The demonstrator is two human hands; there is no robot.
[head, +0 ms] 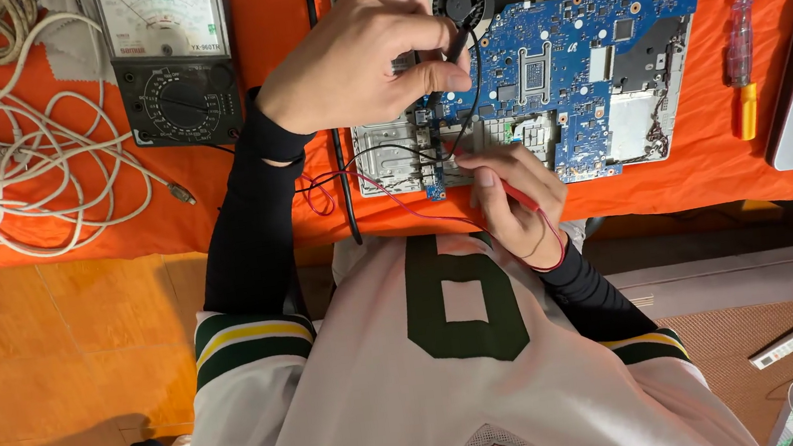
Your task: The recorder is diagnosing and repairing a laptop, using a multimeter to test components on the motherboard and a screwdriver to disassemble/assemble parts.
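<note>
The left hand [360,51] pinches a black probe [457,44] over the blue laptop motherboard [588,58], centre-right on the orange cloth [702,165]. At six o'clock from it, the right hand [513,204] grips a red probe [519,196]. An analog multimeter [172,59] sits at nine o'clock.

Circuit board [588,58] on table [712,164], multimeter [172,59] left of it, cables [17,169] further left, screwdriver [742,39] right.
</note>
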